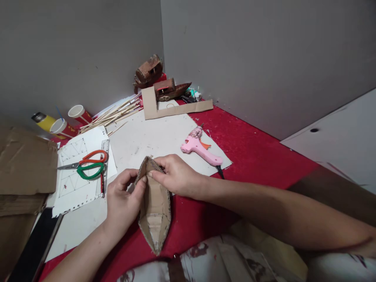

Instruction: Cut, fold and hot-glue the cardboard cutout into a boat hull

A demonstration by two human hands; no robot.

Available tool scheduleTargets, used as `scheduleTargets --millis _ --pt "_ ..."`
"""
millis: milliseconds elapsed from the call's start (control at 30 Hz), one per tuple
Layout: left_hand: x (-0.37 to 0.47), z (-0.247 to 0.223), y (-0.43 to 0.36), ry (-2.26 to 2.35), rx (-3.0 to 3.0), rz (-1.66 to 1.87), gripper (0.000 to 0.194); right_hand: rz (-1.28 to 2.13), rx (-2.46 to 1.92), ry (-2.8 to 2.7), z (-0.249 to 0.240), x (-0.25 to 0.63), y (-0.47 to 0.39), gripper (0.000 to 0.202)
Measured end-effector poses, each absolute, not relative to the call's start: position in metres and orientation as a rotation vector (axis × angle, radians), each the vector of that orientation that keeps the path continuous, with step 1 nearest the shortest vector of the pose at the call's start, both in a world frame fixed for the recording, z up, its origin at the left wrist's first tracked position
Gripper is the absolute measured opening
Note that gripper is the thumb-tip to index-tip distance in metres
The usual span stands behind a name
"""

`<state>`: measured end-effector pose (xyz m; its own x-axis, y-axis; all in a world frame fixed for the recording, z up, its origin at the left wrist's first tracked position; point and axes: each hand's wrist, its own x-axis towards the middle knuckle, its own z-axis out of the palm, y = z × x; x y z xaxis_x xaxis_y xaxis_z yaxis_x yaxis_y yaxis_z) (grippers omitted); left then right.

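A boat-shaped cardboard hull (155,211) lies lengthwise in front of me, open side up, its far tip pointing away. My left hand (123,199) presses the hull's left wall near the far tip with thumb and fingers. My right hand (176,174) pinches the right wall and the tip from the other side. Both hands hold the same piece over the red cloth (249,156) and the edge of a white sheet (152,137).
A pink glue gun (201,150) lies on the white sheet just beyond my right hand. Two pairs of scissors (88,164) and a ruler rest on a drawn paper at left. Wooden sticks (114,113), paper cups (70,119), an L-shaped cardboard strip (173,109), model boats (160,80) and brown cardboard (23,164) lie around.
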<state>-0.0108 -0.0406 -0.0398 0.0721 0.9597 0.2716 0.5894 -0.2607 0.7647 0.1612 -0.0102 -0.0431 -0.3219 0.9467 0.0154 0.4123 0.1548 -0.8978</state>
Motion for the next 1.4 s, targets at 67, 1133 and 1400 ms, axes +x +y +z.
scheduleTargets --millis 67,1133,1400 --pt "-0.012 -0.037 -0.039 1.510 1.876 1.034 0.005 1.128 -1.252 -1.831 -0.043 0.161 -0.009 0.013" --pt "-0.010 -0.033 -0.038 1.452 2.066 1.127 0.004 1.237 -1.156 -1.815 -0.031 0.164 -0.013 0.016" --pt "-0.010 -0.032 -0.045 1.414 2.131 1.119 0.008 1.208 -1.072 -1.820 -0.031 0.166 -0.017 0.025"
